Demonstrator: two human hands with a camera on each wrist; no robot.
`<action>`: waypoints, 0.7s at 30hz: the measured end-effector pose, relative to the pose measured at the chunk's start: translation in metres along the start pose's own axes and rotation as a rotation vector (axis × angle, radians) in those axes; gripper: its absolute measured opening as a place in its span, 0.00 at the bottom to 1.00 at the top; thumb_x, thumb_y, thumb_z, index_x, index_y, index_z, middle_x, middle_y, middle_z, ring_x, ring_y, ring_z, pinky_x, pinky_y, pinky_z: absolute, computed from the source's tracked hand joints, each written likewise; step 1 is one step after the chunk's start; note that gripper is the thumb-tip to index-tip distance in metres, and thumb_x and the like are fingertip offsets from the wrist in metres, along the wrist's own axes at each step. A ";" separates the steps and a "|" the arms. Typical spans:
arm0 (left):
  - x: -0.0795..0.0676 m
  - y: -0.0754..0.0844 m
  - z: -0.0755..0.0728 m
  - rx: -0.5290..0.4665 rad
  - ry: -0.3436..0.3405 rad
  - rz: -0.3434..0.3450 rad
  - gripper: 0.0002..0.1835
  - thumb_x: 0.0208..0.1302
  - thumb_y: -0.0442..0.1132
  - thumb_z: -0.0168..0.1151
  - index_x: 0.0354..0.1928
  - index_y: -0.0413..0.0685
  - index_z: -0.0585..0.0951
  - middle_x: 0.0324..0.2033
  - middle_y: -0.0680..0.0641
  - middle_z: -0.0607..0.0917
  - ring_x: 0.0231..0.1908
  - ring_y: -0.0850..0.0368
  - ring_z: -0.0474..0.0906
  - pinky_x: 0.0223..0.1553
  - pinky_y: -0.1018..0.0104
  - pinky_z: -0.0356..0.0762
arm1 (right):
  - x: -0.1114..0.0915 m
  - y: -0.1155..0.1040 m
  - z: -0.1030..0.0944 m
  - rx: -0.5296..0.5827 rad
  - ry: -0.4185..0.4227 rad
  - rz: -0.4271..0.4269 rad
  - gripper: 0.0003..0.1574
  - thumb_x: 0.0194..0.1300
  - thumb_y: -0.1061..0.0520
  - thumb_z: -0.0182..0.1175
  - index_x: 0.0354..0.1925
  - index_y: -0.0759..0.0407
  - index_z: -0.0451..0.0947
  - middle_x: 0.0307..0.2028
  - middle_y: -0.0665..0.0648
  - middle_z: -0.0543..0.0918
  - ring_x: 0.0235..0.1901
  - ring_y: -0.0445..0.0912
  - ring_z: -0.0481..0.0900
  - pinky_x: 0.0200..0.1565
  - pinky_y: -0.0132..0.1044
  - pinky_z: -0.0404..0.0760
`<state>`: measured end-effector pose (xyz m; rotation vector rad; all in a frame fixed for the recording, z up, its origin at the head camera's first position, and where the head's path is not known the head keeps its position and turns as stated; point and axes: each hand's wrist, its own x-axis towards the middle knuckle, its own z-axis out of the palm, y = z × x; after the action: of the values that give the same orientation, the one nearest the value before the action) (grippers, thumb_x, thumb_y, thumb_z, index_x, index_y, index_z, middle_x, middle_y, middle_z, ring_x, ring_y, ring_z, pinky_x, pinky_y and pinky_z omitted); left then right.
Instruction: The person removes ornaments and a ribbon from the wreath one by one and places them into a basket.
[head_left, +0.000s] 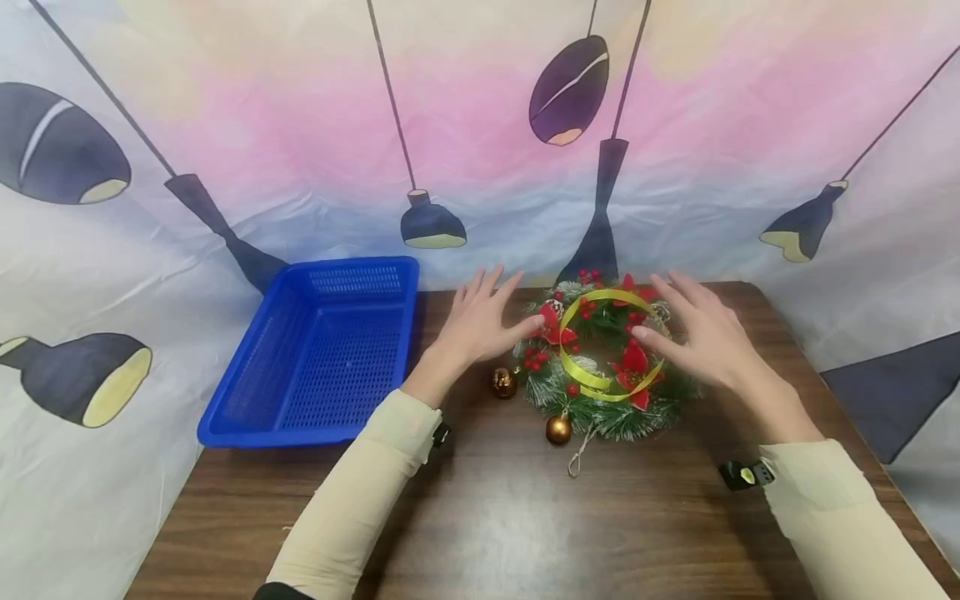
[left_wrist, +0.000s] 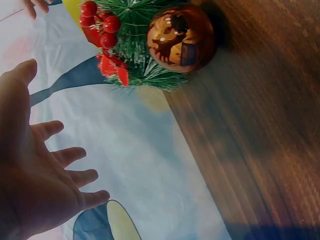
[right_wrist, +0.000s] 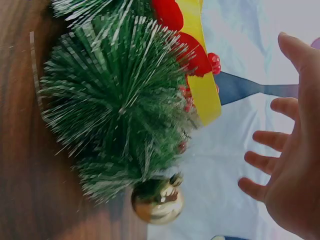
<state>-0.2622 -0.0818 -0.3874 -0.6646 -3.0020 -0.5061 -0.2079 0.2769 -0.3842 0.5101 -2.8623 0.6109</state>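
Observation:
A green Christmas wreath (head_left: pixel 630 422) with frosted needles, red flowers and red berries lies on the table. A loop of yellow ribbon (head_left: pixel 588 377) rests on top of it. My left hand (head_left: pixel 480 323) is held at the wreath's left side, fingers spread. On the other side is my right hand (head_left: pixel 708 337), its fingers also extended. Both wrist views show the hands, left (left_wrist: pixel 37 170) and right (right_wrist: pixel 290 165), holding nothing and apart from the wreath. A shiny brown bauble (head_left: pixel 504 382) sits left of the wreath, and a gold bauble (head_left: pixel 558 430) at its front edge.
A blue plastic basket (head_left: pixel 300 435) with perforated walls stands at the table's left. A thin cord loop (head_left: pixel 576 463) trails from the wreath's front. Behind the wooden table (head_left: pixel 510 525) hangs a backdrop cloth (head_left: pixel 495 108) printed with lamps.

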 end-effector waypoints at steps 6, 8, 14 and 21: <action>-0.009 0.004 0.001 -0.053 0.006 0.048 0.50 0.70 0.80 0.46 0.86 0.68 0.50 0.85 0.46 0.49 0.83 0.41 0.41 0.79 0.36 0.43 | -0.028 0.013 0.004 0.184 0.101 0.030 0.51 0.70 0.39 0.69 0.82 0.48 0.62 0.78 0.65 0.65 0.74 0.69 0.62 0.66 0.79 0.58; -0.013 0.006 0.003 -0.074 0.011 0.073 0.49 0.71 0.78 0.48 0.86 0.65 0.53 0.84 0.45 0.52 0.83 0.41 0.45 0.79 0.35 0.47 | -0.040 0.016 0.008 0.229 0.146 0.050 0.46 0.70 0.43 0.70 0.80 0.50 0.66 0.74 0.65 0.71 0.69 0.67 0.69 0.64 0.74 0.67; -0.027 0.007 0.011 -0.125 0.006 0.109 0.45 0.73 0.72 0.54 0.83 0.58 0.62 0.82 0.43 0.59 0.80 0.41 0.56 0.76 0.34 0.56 | -0.078 0.023 0.026 0.325 0.255 0.145 0.35 0.72 0.50 0.70 0.72 0.58 0.74 0.62 0.61 0.80 0.58 0.50 0.77 0.52 0.24 0.73; -0.039 0.000 0.019 -0.170 -0.027 0.075 0.42 0.74 0.67 0.59 0.80 0.52 0.67 0.76 0.42 0.68 0.75 0.41 0.65 0.73 0.40 0.65 | -0.099 0.032 0.047 0.386 0.172 0.300 0.42 0.75 0.44 0.67 0.75 0.62 0.66 0.64 0.68 0.78 0.60 0.58 0.75 0.49 0.20 0.69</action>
<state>-0.2256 -0.0914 -0.4086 -0.7962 -2.9688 -0.7604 -0.1321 0.3133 -0.4618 0.0649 -2.6795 1.2061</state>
